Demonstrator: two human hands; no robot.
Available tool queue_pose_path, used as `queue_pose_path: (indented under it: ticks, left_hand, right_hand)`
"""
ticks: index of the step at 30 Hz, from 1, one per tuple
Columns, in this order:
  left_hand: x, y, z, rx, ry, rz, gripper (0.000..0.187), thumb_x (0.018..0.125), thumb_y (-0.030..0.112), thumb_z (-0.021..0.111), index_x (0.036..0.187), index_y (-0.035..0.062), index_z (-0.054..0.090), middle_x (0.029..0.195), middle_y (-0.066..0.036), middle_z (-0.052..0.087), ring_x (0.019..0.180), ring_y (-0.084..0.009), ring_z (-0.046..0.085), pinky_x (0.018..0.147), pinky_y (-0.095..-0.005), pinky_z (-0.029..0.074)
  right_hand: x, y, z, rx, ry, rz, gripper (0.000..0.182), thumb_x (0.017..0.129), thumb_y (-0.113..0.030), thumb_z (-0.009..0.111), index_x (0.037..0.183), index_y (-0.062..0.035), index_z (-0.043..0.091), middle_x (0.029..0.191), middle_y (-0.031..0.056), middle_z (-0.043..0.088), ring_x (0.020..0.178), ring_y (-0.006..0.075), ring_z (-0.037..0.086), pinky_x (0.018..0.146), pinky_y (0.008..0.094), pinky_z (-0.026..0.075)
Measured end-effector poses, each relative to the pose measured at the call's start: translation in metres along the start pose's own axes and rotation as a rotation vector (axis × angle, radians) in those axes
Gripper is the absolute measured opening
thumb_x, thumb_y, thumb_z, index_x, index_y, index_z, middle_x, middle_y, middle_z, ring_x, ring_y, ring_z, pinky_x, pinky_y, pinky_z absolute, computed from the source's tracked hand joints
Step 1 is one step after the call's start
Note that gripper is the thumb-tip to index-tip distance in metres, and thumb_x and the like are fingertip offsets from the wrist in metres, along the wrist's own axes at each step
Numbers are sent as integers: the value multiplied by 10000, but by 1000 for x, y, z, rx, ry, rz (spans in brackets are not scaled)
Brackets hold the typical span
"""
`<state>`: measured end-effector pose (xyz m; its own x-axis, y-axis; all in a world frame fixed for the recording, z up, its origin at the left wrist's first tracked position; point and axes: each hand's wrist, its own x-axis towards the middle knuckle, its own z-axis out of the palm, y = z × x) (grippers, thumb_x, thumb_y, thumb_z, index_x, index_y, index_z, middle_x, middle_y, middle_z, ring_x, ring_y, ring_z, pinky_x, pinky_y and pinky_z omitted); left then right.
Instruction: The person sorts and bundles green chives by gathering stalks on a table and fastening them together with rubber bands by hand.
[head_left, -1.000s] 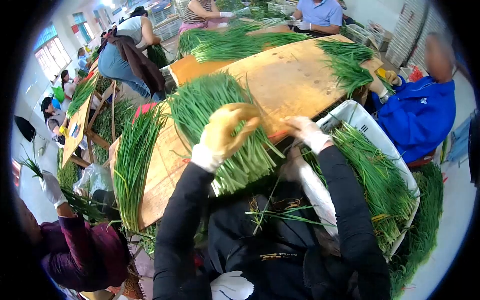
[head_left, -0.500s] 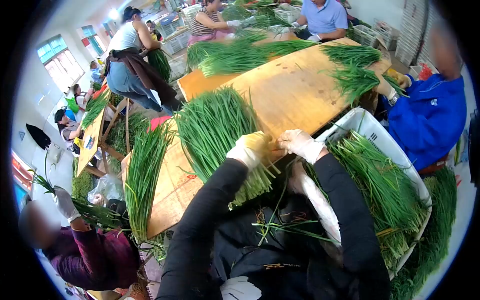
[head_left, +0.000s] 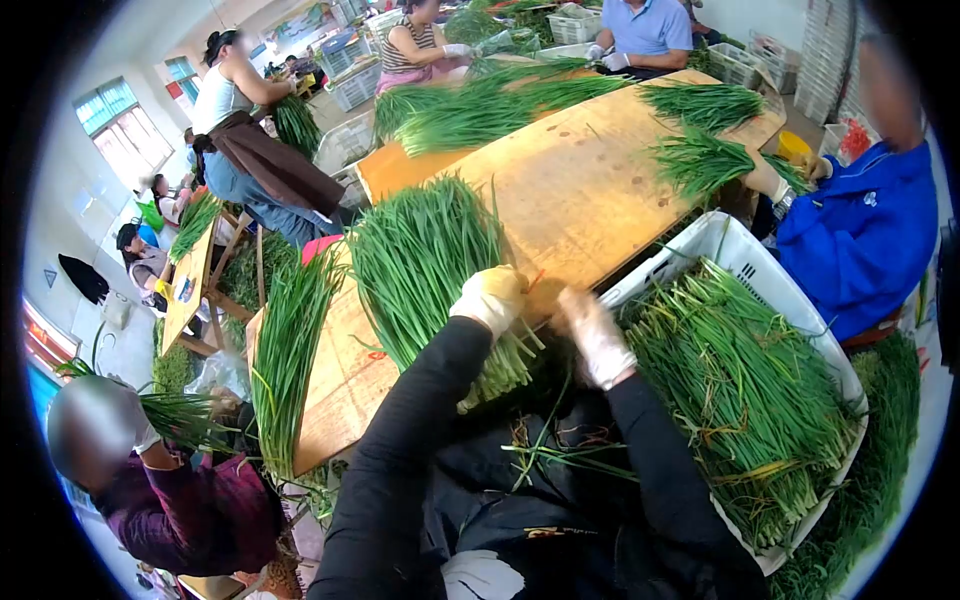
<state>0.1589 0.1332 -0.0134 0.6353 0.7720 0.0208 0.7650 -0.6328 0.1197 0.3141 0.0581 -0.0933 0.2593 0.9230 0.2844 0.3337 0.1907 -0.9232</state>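
A large pile of garlic chives (head_left: 425,270) lies on the wooden table before me, leaves pointing away and pale stem ends toward me. My left hand (head_left: 493,298), in a whitish glove, is closed at the right side of this pile, just above the stem ends; what its fingers hold is hidden. A thin orange-red strand shows beside its fingertips. My right hand (head_left: 592,340), gloved too, is apart from the left, near the table edge and the crate. Motion blur smears its fingers. Loose chive leaves lie across my dark apron (head_left: 560,450).
A white plastic crate (head_left: 735,240) full of chives stands at my right. Another chive bunch (head_left: 295,350) lies at the table's left. Co-workers sit at right, left and far side, handling chives. More chives (head_left: 480,115) cover the far tabletop (head_left: 590,150).
My right hand has moved down and away from my left hand, which stays nearly in place. The crate shows more fully. At the back left, a standing person has shifted and straightened somewhat.
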Motion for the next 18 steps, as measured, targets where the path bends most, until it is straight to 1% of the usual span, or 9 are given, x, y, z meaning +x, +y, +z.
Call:
queue_pose_path:
  ticks: [2, 3, 6, 8, 10, 13, 14, 16, 18]
  left_hand:
    - [-1, -3, 2, -184, 51, -30, 185, 685, 177, 637, 789, 24, 642, 760, -154, 593, 780, -292, 575, 687, -348, 453]
    - [-3, -7, 8, -255, 218, 24, 176, 676, 159, 640, 773, 12, 639, 760, -159, 579, 792, -298, 562, 695, -349, 447]
    - [-5, -6, -2, -337, 261, -23, 169, 663, 152, 645, 747, 6, 636, 757, -153, 578, 789, -296, 561, 698, -342, 450]
    - [-7, -13, -1, -308, 268, -39, 152, 622, 92, 677, 731, -3, 631, 770, -135, 590, 770, -285, 556, 696, -323, 454]
    - [-6, -20, 3, -311, 264, 55, 136, 610, 78, 692, 710, 11, 628, 806, -120, 603, 776, -279, 559, 691, -323, 452]
    - [-13, -8, 2, -340, 455, 66, 126, 610, 89, 703, 691, 35, 624, 857, -106, 614, 797, -275, 567, 701, -332, 450]
    - [-13, -5, -1, -337, 464, 61, 126, 610, 89, 703, 691, 35, 624, 857, -106, 614, 797, -275, 567, 701, -332, 450]
    - [-16, 1, -3, -210, 640, 86, 120, 624, 123, 708, 687, 65, 624, 911, -101, 617, 829, -273, 570, 725, -349, 439]
    - [-15, -4, 1, -223, 582, 65, 90, 658, 159, 686, 692, 95, 633, 951, -101, 616, 874, -265, 567, 764, -350, 417]
  right_hand:
    - [-25, -29, 7, -311, -308, 10, 293, 894, -240, 407, 1041, -20, 532, 914, 180, 611, 855, 337, 586, 767, 381, 457]
    - [-44, -12, 27, -257, -288, -89, 273, 872, -208, 413, 1037, -30, 538, 905, 187, 604, 847, 341, 583, 758, 384, 457]
    - [-61, -40, 32, -277, -344, -286, 252, 807, -119, 431, 1017, -58, 556, 858, 184, 596, 805, 345, 579, 717, 397, 463]
    - [-39, -38, 11, -462, -563, -363, 207, 814, -83, 465, 980, -51, 584, 804, 153, 592, 734, 318, 588, 670, 382, 476]
    - [-19, -40, -18, 489, -441, 335, 222, 820, -131, 540, 1015, -40, 590, 888, 146, 613, 792, 246, 601, 716, 347, 473]
    - [17, -36, -7, -70, -234, -75, 309, 818, -101, 577, 1111, -5, 552, 1016, 101, 611, 915, 174, 566, 825, 262, 429]
    - [21, -39, 6, -70, -239, -84, 309, 818, -101, 577, 1111, -5, 552, 1016, 101, 611, 915, 174, 566, 825, 262, 429]
    - [28, -29, 38, 236, -289, 68, 294, 798, -44, 586, 1087, 4, 560, 995, 63, 611, 897, 143, 549, 805, 235, 422]
    - [31, 1, 65, 432, -249, 285, 228, 796, -8, 580, 1023, 13, 578, 904, 44, 615, 776, 114, 555, 705, 240, 448]
